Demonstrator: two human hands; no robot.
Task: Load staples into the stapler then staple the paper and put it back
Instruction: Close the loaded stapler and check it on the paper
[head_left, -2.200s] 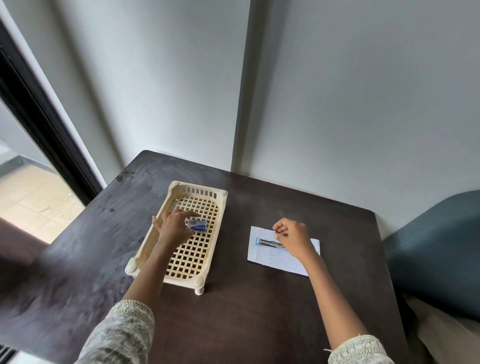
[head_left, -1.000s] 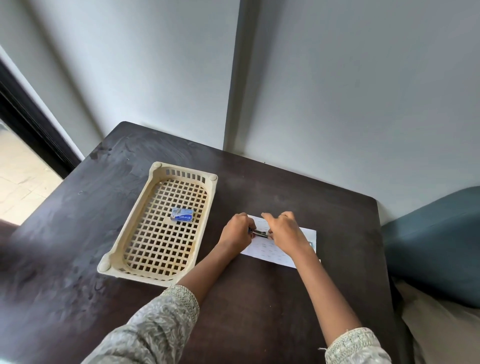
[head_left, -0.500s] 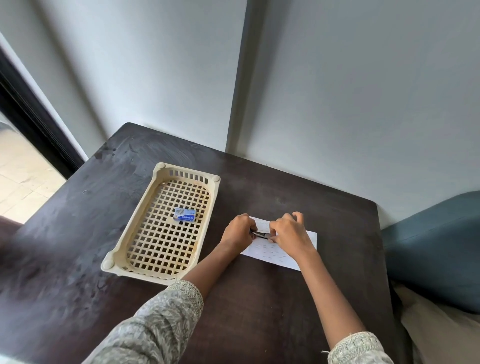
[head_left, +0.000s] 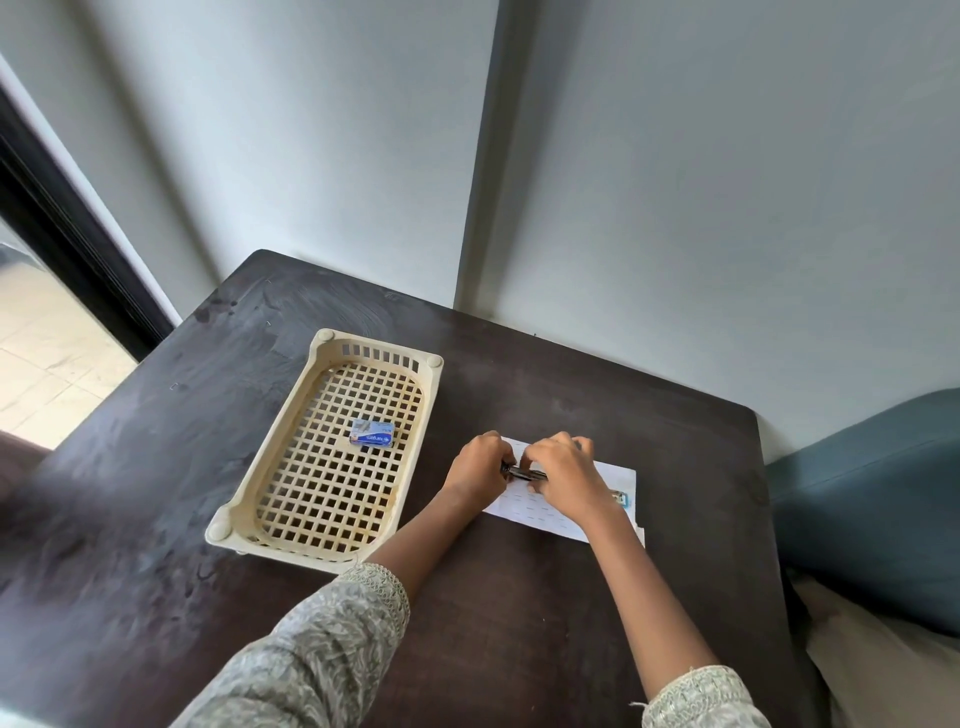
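Observation:
A white printed paper (head_left: 613, 480) lies flat on the dark table (head_left: 519, 597), right of the basket. On it rests a small dark stapler (head_left: 521, 472), mostly covered by my hands; its blue end (head_left: 621, 498) shows past my right wrist. My left hand (head_left: 480, 467) grips the stapler's left end. My right hand (head_left: 563, 478) is closed over its middle. A small blue staple box (head_left: 372, 433) lies in the cream lattice basket (head_left: 249, 496), untouched.
The table stands against a grey wall corner. A dark door frame (head_left: 67, 228) is at the left, with tiled floor beyond. A blue-grey cushioned seat (head_left: 872, 499) sits past the table's right edge.
My left hand left the staple box in the basket and came over to the stapler on the paper, joining my right hand. Both hands have since stayed on it.

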